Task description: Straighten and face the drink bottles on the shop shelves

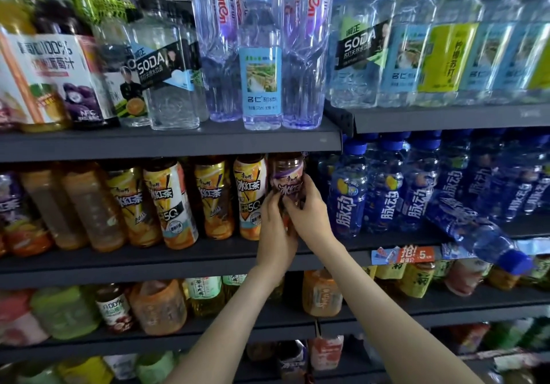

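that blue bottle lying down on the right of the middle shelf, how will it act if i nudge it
Likely to roll: the blue bottle is round and lies on its side. Its cap overhangs the shelf, so a nudge could tip it off. It looks full, so probably fairly heavy.

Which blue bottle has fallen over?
The blue bottle on the right: it lies tilted, cap poking past the shelf edge; the other blue bottles stand upright.

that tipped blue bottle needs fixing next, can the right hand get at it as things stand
Probably yes, once freed: the right hand grips the purple tea bottle, but the tipped blue bottle lies at the shelf front, cap overhanging, nothing before it.
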A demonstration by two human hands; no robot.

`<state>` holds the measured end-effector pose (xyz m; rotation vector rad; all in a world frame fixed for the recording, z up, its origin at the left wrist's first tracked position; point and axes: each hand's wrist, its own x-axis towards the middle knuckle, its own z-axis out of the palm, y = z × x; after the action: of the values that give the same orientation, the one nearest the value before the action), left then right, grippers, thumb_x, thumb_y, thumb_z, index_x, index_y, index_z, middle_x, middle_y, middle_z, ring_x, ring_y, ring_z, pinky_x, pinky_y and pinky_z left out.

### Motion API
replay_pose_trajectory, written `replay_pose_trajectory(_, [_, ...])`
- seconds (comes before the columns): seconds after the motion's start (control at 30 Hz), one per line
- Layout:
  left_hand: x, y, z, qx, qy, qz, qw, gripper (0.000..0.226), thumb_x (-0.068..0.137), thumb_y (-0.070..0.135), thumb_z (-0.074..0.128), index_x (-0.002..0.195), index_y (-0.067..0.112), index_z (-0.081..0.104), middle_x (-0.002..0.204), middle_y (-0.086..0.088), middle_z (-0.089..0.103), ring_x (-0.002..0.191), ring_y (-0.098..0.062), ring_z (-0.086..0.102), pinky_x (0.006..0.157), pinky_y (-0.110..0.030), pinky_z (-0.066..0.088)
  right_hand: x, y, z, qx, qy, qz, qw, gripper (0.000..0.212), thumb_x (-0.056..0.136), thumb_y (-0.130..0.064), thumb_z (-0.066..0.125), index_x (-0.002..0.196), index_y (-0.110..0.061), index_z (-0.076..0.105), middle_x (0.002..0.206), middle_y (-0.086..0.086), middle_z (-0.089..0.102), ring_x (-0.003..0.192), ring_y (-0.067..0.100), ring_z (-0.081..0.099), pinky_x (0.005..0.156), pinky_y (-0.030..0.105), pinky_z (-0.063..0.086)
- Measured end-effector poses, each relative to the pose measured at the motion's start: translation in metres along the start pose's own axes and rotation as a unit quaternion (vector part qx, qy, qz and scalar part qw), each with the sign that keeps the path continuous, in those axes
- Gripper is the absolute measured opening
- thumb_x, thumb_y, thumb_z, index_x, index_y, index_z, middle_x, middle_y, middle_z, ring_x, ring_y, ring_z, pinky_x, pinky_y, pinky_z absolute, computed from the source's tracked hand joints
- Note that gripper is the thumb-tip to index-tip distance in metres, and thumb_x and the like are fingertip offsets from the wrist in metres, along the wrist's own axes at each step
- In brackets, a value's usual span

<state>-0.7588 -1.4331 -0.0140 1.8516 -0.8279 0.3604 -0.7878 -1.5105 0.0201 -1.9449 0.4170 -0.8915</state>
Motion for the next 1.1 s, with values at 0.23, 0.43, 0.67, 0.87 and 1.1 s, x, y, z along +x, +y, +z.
replay_pose_trajectory(0.23, [-0.021,0.007,0.013,0.004,0.086,0.046,0.995,0.063,0.080,0.003,0.067,0.132,0.000,0.033,0.139,-0.021,0.032,0.129,-0.026,0.034,0.105,-0.003,0.016,-0.037,0.007,-0.027,-0.021,-0.004,-0.019,1.000,0.059,0.092,-0.009,0.056,0.145,-0.017,0.032,0.141,-0.003,0.044,0.124,-0.001,0.038,0.102,0.014,0.034])
replay_pose_trajectory(0.43, [-0.061,0.049,0.067,-0.071,0.007,0.122,0.990,0.054,0.085,0.009,0.064,0.130,0.012,0.034,0.137,-0.003,0.028,0.128,-0.017,0.031,0.107,-0.012,0.023,-0.072,0.027,-0.108,-0.095,0.092,-0.054,0.990,0.041,0.093,-0.007,0.055,0.132,-0.015,0.047,0.119,-0.004,0.055,0.105,0.001,0.053,0.090,0.019,0.046])
replay_pose_trajectory(0.67, [-0.070,0.110,0.143,-0.050,-0.130,0.156,0.978,0.042,0.091,0.017,0.053,0.131,0.009,0.043,0.135,-0.005,0.035,0.127,-0.010,0.028,0.109,-0.008,0.013,-0.077,0.071,-0.237,-0.173,0.339,-0.100,0.919,0.041,0.081,0.011,0.047,0.120,-0.002,0.051,0.100,0.001,0.047,0.088,0.020,0.048,0.079,0.013,0.038])
replay_pose_trajectory(0.87, [-0.063,0.146,0.229,0.101,-0.185,0.175,0.962,0.090,0.078,0.017,0.074,0.149,0.013,0.019,0.150,-0.013,0.025,0.137,-0.028,0.023,0.114,-0.035,0.018,-0.066,0.162,-0.332,-0.093,0.298,-0.008,0.950,0.049,0.079,0.020,0.038,0.114,-0.012,0.049,0.105,0.014,0.053,0.098,0.032,0.053,0.085,0.015,0.037])
replay_pose_trajectory(1.1, [-0.048,0.155,0.282,0.140,-0.168,0.186,0.958,0.112,0.049,0.001,0.086,0.142,0.012,0.026,0.144,-0.016,0.042,0.134,-0.024,0.029,0.113,-0.039,0.020,-0.028,0.213,-0.360,-0.172,-0.074,-0.073,0.980,0.078,0.070,-0.009,0.065,0.139,-0.021,0.031,0.131,-0.011,0.041,0.120,0.011,0.037,0.098,0.010,0.025])
